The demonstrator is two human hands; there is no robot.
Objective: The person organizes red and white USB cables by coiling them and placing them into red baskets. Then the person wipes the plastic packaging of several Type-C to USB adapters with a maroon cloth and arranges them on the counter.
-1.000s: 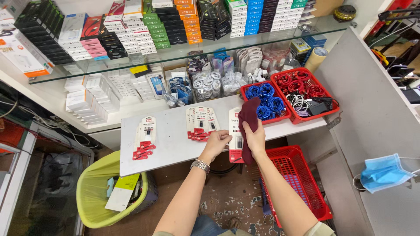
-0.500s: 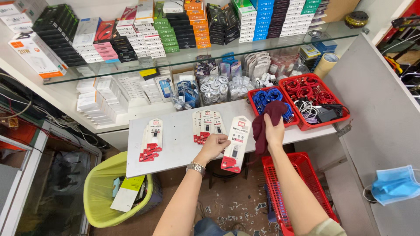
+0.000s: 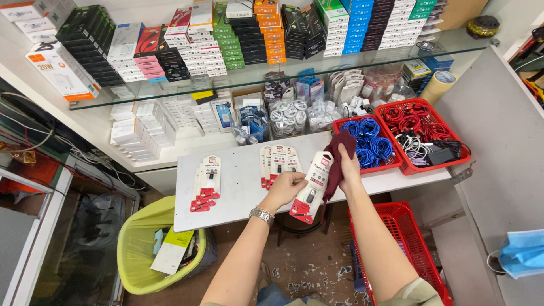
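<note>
Blister-packed accessory card (image 3: 311, 187), long axis tilted from lower left to upper right, over the front edge of the white table (image 3: 238, 187). Gripped at its left edge by left hand (image 3: 286, 187); right hand (image 3: 347, 170) just beside its right edge, clenched on a maroon cloth (image 3: 340, 153). Further left, two small stacks of like cards (image 3: 207, 181).

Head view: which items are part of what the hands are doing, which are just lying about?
In use:
- left hand
- right hand
- carded packet
- maroon cloth

Lying about:
- packets on the white table
- blue cables tray
- red cables tray
- green bin
- face mask
</note>
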